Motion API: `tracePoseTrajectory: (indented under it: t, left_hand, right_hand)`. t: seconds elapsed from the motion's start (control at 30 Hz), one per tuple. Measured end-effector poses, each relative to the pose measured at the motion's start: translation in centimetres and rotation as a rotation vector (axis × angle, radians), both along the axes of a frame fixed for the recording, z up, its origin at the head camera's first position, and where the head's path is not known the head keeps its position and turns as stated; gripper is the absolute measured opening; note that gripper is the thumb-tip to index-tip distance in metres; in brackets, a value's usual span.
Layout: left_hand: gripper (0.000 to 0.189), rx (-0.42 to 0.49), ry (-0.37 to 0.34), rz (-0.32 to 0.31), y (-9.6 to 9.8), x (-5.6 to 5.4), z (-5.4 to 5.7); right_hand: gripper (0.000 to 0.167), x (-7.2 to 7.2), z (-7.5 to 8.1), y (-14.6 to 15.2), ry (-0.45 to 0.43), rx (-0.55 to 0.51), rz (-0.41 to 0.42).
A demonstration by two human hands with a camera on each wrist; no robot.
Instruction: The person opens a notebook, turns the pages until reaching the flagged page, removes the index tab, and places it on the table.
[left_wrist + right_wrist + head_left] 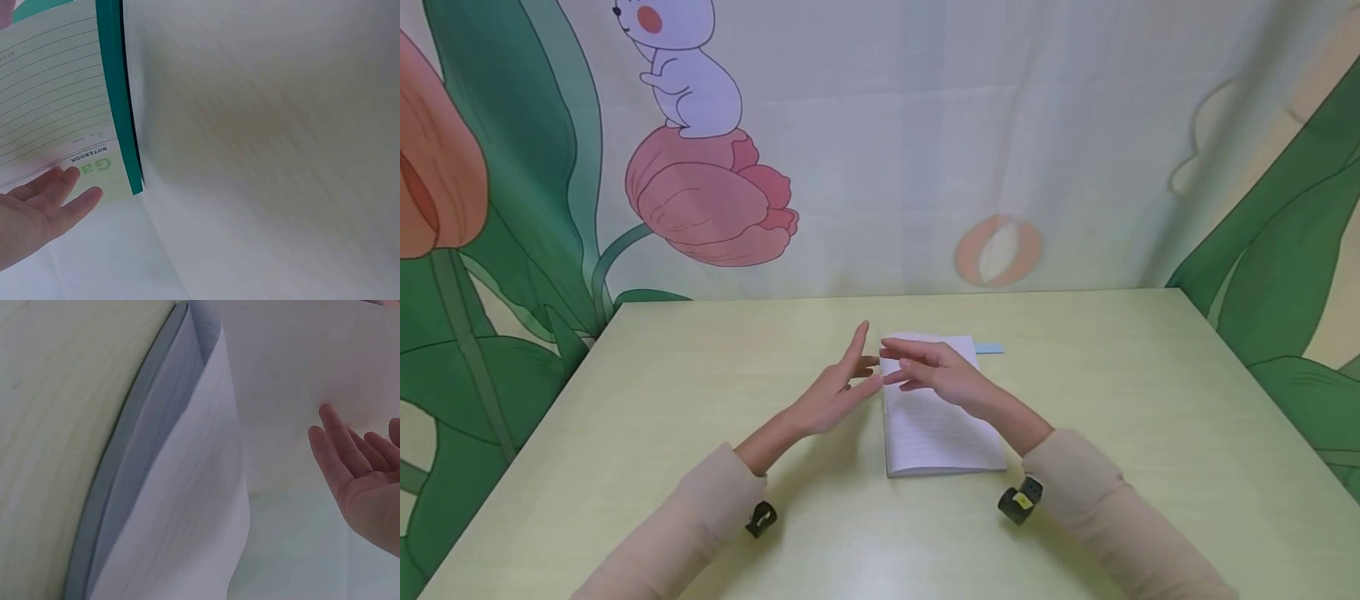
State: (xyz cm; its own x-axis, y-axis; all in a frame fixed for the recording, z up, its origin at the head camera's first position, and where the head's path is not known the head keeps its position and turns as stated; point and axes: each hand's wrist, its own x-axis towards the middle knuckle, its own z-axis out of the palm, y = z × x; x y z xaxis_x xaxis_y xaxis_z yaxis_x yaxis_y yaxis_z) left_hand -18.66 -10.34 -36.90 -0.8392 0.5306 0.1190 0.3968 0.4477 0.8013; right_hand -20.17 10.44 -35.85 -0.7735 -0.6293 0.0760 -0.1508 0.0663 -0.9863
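A notebook (943, 437) with ruled white pages lies on the table, its long side running away from me. In the left wrist view, a green edge (119, 94) borders its lined page (53, 100), which has printed lettering near one end. My left hand (835, 396) is at the notebook's left side, fingers extended and thumb raised, holding nothing. Over the upper part of the page, my right hand (943, 375) has loosely straight fingers pointing left and grips nothing. A page (181, 487) bows up from the sheets beneath in the right wrist view. Whether fingertips touch the paper, I cannot tell.
A light blue strip (990, 348) sticks out past the notebook's far right edge. Behind the pale table (700, 358) hangs a curtain (880, 150) printed with flowers and a white animal. Dark wrist devices (1021, 500) are worn at both sleeves.
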Motion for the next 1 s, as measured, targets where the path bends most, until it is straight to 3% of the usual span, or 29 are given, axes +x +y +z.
tracePoseTrajectory:
  t: [0.3,0.5,0.83,1.0]
  left_hand:
    - [0.07,0.077,0.086,0.011,-1.7,0.0,0.8]
    - [0.068,0.075,0.137,0.019,-3.6,0.1,0.8]
    - [0.069,-0.087,0.209,0.027,-7.2,0.2,0.9]
    - [0.071,-0.178,0.258,0.013,-9.1,0.2,0.5]
  right_hand:
    - [0.045,0.0,-0.3,-0.6,-0.012,0.09,0.074]
    - [0.046,0.0,-0.6,0.2,0.008,0.149,0.065]
    - [0.048,-1.2,-1.3,3.0,0.151,0.312,-0.056]
    - [0.053,-1.8,-2.2,4.7,0.169,0.369,-0.09]
